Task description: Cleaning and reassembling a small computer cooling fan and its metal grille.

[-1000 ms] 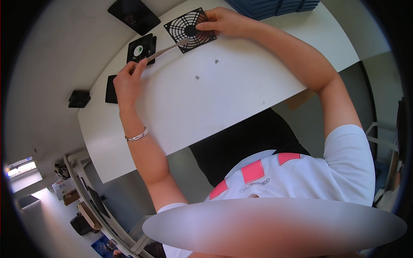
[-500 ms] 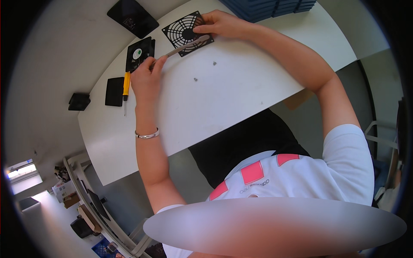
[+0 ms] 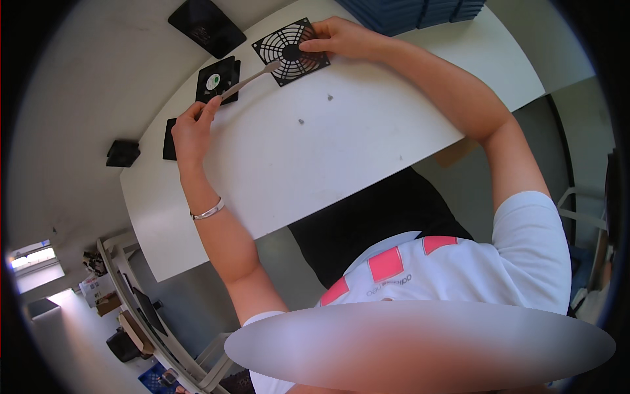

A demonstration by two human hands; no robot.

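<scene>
My right hand [image 3: 346,38] grips the right edge of a square black fan grille [image 3: 291,52], thumb on its face and fingers behind. In my left hand [image 3: 191,136] is the handle of a slim, pale toothbrush [image 3: 246,84]; its head lies over the left side of the grille. Whether the bristles touch it, I cannot tell. Just beyond my left hand sits a black cooling fan [image 3: 213,81] with a round white-and-green label. Two small screws [image 3: 330,97] lie apart on the white table [image 3: 275,190].
A flat black square piece [image 3: 168,146] is partly behind my left hand. A black tablet-like device [image 3: 207,27] stands at the far left edge, and another black block [image 3: 123,153] is further left. Stacked blue bins [image 3: 410,14] stand at the back right.
My left hand has moved left and toward me, drawing the toothbrush head from the grille's right side to its left. The yellow screwdriver is now hidden behind that hand.
</scene>
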